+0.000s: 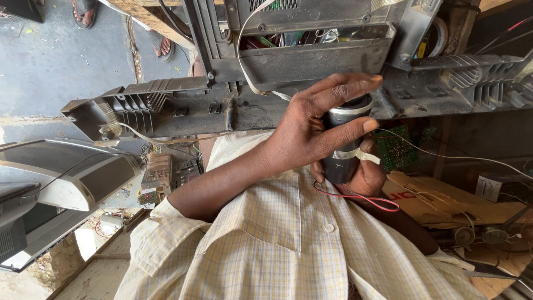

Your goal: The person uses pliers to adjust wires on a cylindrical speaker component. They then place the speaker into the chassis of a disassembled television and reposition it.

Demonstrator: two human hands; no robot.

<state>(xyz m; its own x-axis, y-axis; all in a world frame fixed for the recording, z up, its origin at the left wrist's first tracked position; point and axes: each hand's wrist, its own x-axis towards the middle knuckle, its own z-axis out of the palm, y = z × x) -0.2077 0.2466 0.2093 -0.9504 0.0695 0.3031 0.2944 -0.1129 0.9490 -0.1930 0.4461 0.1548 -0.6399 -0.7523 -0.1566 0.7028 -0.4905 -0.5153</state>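
Here I have both hands closed on one thing: a dark cylindrical part (pixel 341 145) with a silvery rim at its top and a strip of pale tape round its body. My left hand (pixel 311 130) comes in from the left, sleeve rolled to the elbow, and wraps the cylinder from the front — thumb and forefinger stretched long across it, the other fingers curled behind where I cannot see them. My right hand (pixel 363 175) grips from below, fingers cupping the bottom of the cylinder; its fingertips show just under the left thumb. So both hands are narrow, each holding the cylinder, and they touch one another around it.

A red and black wire pair (pixel 361 199) loops out just below the right hand, running off to its right. A thin white wire (pixel 444 156) trails away from the cylinder to the right as well. Just above the left hand lies a grey plastic television back shell (pixel 233 105), vented, with a flat ribbon cable (pixel 250 83) hanging from it and passing close to my left wrist. To the right of the hands, behind them, a green circuit board (pixel 395 149) sits near a piece of brown cardboard (pixel 444 203). Well to the left of my left arm rests a grey television set (pixel 61 178). Under both hands is my checked yellow shirt (pixel 277 239).
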